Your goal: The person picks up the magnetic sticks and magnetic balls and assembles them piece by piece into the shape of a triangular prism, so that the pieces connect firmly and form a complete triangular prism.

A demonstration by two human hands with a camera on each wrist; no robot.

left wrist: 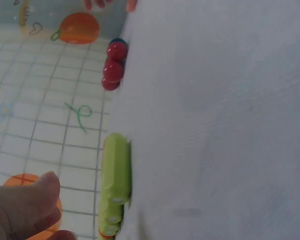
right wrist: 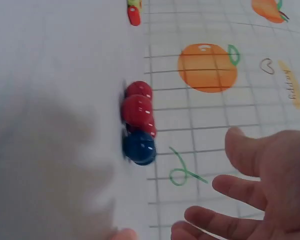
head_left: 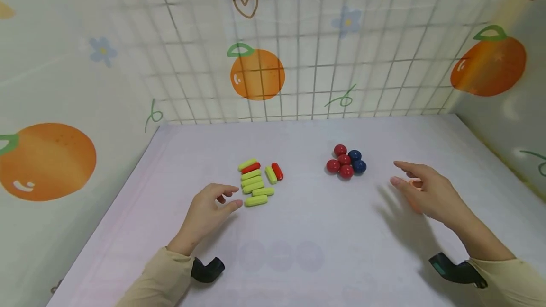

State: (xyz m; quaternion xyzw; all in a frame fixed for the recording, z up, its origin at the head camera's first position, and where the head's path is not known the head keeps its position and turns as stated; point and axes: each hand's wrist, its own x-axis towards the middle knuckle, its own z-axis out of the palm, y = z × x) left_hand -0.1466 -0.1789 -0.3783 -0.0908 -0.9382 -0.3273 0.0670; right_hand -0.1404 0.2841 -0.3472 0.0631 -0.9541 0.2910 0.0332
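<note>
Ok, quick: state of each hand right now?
Left hand: open, holding nothing, near the lime-green capsule-shaped pieces.
Right hand: open, nothing visibly gripped.

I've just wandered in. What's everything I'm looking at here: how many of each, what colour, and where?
Table: one, whitish, under the small items.
Green sticks: seven, yellow-green, left of the table's middle.
Red sticks: two, red, among the green ones.
Red balls: four, glossy red, clustered right of the sticks.
Blue balls: two, dark blue, on that cluster's right side.
Orange item: one, orange, mostly hidden behind the right grip.
Printed sheeting: whitish with orange fruit, at back and sides.
Grid: one, dark, at the back.
Left grip: one bare hand, beside the green sticks.
Right grip: one bare hand, right of the balls.
Sleeves: two, beige, on the forearms.
Wrist pieces: two, black, at the cuffs.
</note>
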